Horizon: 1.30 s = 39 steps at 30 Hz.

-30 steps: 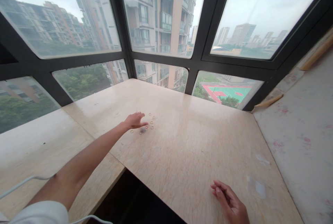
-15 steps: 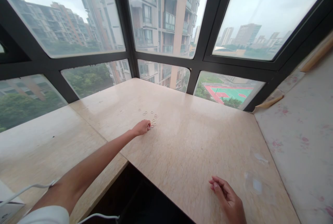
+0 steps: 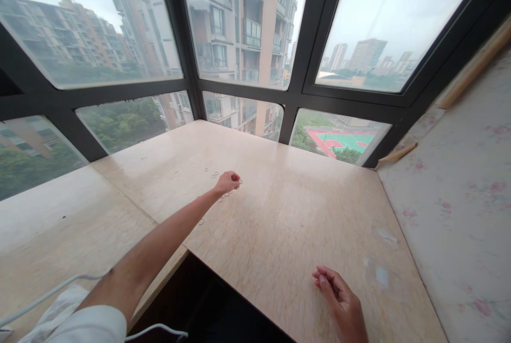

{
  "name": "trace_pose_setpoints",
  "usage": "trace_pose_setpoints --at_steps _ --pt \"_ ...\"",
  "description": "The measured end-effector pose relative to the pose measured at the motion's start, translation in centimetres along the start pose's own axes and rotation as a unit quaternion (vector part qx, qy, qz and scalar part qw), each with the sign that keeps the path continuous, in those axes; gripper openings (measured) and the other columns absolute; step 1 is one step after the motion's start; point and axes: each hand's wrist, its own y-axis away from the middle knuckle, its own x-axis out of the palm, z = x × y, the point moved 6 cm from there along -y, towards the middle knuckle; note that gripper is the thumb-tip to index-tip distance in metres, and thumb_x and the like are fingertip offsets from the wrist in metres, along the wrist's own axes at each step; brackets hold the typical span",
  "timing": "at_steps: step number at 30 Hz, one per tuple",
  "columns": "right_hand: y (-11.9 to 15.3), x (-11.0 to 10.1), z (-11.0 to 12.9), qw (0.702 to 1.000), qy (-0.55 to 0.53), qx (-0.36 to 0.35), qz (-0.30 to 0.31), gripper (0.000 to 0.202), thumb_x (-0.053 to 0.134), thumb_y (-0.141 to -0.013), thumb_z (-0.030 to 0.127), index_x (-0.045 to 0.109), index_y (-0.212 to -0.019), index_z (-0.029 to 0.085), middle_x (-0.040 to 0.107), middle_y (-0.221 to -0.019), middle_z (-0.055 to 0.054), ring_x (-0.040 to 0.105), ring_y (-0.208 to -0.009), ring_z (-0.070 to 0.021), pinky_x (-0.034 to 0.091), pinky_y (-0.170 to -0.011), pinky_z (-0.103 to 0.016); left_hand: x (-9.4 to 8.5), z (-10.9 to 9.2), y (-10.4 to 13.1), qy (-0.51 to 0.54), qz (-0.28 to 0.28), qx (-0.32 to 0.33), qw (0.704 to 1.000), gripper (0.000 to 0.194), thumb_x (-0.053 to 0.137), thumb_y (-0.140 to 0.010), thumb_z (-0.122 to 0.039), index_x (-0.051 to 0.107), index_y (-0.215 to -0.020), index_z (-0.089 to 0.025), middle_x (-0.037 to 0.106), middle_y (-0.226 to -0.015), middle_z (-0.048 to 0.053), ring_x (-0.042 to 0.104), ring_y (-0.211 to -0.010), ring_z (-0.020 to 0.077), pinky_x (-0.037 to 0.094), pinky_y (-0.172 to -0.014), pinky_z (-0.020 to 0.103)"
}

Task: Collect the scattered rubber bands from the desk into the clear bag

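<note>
My left hand (image 3: 230, 181) reaches over the marble-patterned surface (image 3: 263, 226) with its fingers pinched on a small thin ring (image 3: 240, 182) at the fingertips. Several similar rings lie around and partly behind that hand: a pair (image 3: 215, 174) and a single ring (image 3: 206, 169) to its left, more just below it, and a lone ring (image 3: 201, 222) nearer the front edge beside my forearm. My right hand (image 3: 339, 300) rests low over the surface at the lower right, fingers loosely curled together; what they may hold is hidden.
Dark-framed windows (image 3: 295, 93) border the surface behind. A floral-papered wall (image 3: 459, 199) rises on the right. Clear patches (image 3: 382, 276) lie near it. White cables (image 3: 59, 292) run by my left arm, above a dark opening (image 3: 207, 306) at the front edge.
My left hand has moved right and slightly away from me, a ring now at its fingertips. The view has shifted a little; my right hand keeps its pose.
</note>
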Motion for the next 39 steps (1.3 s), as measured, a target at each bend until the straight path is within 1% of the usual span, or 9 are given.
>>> trace_pose_setpoints --at_steps 4,9,13,16,21,27,32,36,39 --pt "0.0 0.0 0.0 1.000 0.005 -0.011 0.002 0.047 0.061 -0.076 0.056 0.068 -0.098 0.015 0.074 -0.090 -0.012 0.071 -0.081 -0.0243 0.058 -0.073 -0.030 2.4 -1.6 -0.8 0.099 0.012 -0.011 0.995 0.027 0.078 -0.061 -0.007 0.061 -0.082 -0.012 0.067 -0.070 0.003 0.067 -0.068 0.0148 0.056 -0.067 0.026" --pt "0.0 0.0 0.8 1.000 0.001 -0.020 -0.003 0.044 0.061 -0.077 0.054 0.068 -0.096 0.016 0.073 -0.088 -0.012 0.071 -0.079 -0.0241 0.058 -0.071 -0.030 4.3 -3.0 -1.2 0.160 0.032 -0.027 0.986 0.025 0.080 -0.064 -0.012 0.061 -0.079 -0.011 0.068 -0.069 0.004 0.067 -0.065 0.0144 0.059 -0.067 0.028" --pt "-0.1 0.1 0.8 1.000 0.000 -0.021 -0.003 0.042 0.061 -0.078 0.053 0.068 -0.096 0.016 0.073 -0.088 -0.012 0.071 -0.079 -0.0238 0.058 -0.071 -0.030 4.8 -3.3 -1.3 0.160 0.035 -0.035 0.986 0.023 0.081 -0.066 -0.021 0.062 -0.076 -0.010 0.069 -0.069 0.006 0.067 -0.061 0.0144 0.059 -0.063 0.027" --pt "-0.1 0.0 0.6 1.000 0.000 -0.020 -0.002 0.042 0.060 -0.078 0.053 0.068 -0.096 0.015 0.073 -0.088 -0.012 0.071 -0.078 -0.0239 0.058 -0.070 -0.030 4.3 -2.9 -1.4 0.137 0.019 -0.039 0.990 0.021 0.078 -0.070 -0.026 0.063 -0.074 -0.011 0.068 -0.067 0.005 0.066 -0.059 0.0137 0.057 -0.058 0.024" --pt "0.0 0.1 0.6 1.000 0.002 -0.021 0.000 0.042 0.060 -0.079 0.053 0.068 -0.097 0.015 0.073 -0.089 -0.012 0.071 -0.078 -0.0236 0.058 -0.071 -0.030 2.0 -1.7 -1.7 0.073 -0.019 -0.041 0.996 0.019 0.073 -0.075 -0.029 0.064 -0.075 -0.012 0.068 -0.065 0.003 0.064 -0.055 0.0116 0.051 -0.051 0.019" --pt "0.0 0.1 0.6 1.000 0.005 -0.019 0.000 0.043 0.060 -0.078 0.053 0.068 -0.097 0.015 0.073 -0.088 -0.012 0.071 -0.078 -0.0237 0.058 -0.072 -0.031 -2.4 0.1 -2.3 -0.017 -0.073 -0.052 0.996 0.019 0.065 -0.081 -0.032 0.065 -0.076 -0.013 0.070 -0.069 0.004 0.066 -0.057 0.0128 0.047 -0.047 0.018" --pt "0.0 0.0 0.7 1.000 0.008 -0.023 -0.003 0.042 0.060 -0.078 0.053 0.068 -0.096 0.016 0.073 -0.088 -0.012 0.071 -0.077 -0.0237 0.059 -0.070 -0.030 -6.6 1.8 -2.3 -0.103 -0.086 -0.067 0.989 0.009 0.064 -0.076 -0.016 0.066 -0.083 -0.011 0.071 -0.082 0.007 0.068 -0.060 0.0142 0.048 -0.047 0.018" --pt "0.0 0.0 0.8 1.000 0.007 -0.026 -0.002 0.041 0.061 -0.077 0.052 0.068 -0.095 0.017 0.074 -0.087 -0.011 0.072 -0.075 -0.0235 0.059 -0.068 -0.029 -9.1 2.6 -1.9 -0.167 -0.081 -0.079 0.980 0.025 0.063 -0.068 -0.004 0.067 -0.092 -0.010 0.071 -0.095 0.011 0.069 -0.064 0.0161 0.052 -0.052 0.021" --pt "0.0 0.0 0.8 1.000 0.008 -0.026 -0.002 0.041 0.061 -0.077 0.052 0.069 -0.095 0.016 0.074 -0.087 -0.011 0.072 -0.075 -0.0233 0.059 -0.067 -0.029 -10.2 2.5 -1.8 -0.215 -0.077 -0.070 0.971 0.033 0.062 -0.065 -0.003 0.067 -0.097 -0.011 0.070 -0.100 0.011 0.069 -0.067 0.0167 0.053 -0.059 0.023"
